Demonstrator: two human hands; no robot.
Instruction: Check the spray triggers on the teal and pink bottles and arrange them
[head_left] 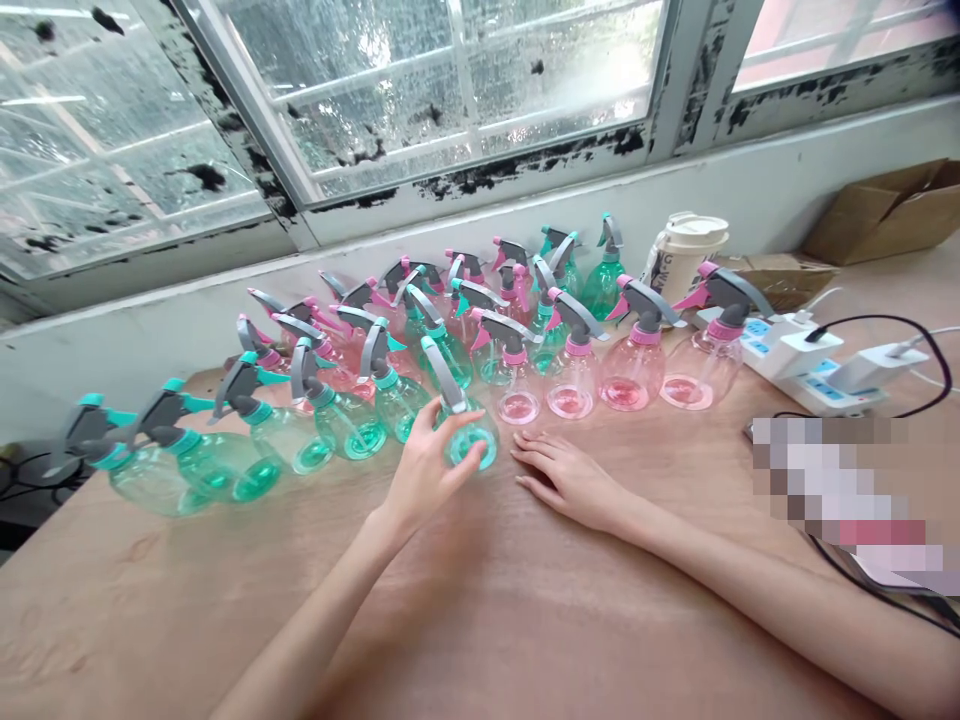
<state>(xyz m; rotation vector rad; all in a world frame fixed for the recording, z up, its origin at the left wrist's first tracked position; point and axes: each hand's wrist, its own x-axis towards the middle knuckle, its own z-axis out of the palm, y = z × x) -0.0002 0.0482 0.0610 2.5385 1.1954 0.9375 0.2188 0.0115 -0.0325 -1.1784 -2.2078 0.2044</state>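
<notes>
My left hand [431, 460] has its fingers wrapped around the upper part of a green spray bottle [472, 448] that stands upright at the front of the group. The bottle's grey trigger head rises above my fingers. My right hand [566, 480] lies flat on the table with its fingers stretched out, holding nothing. Just beyond its fingertips stands a pink spray bottle [519, 400]. Left of my left hand runs a row of green spray bottles [360, 430]. To the right are more pink spray bottles [630, 375].
Several more bottles crowd behind, against the wall under the window. A lidded paper cup [686, 255] and cardboard boxes [877, 215] stand at the back right. A power strip [810, 370] with white chargers and black cables lies near a blurred-out device [862, 510] on the wooden table [600, 620].
</notes>
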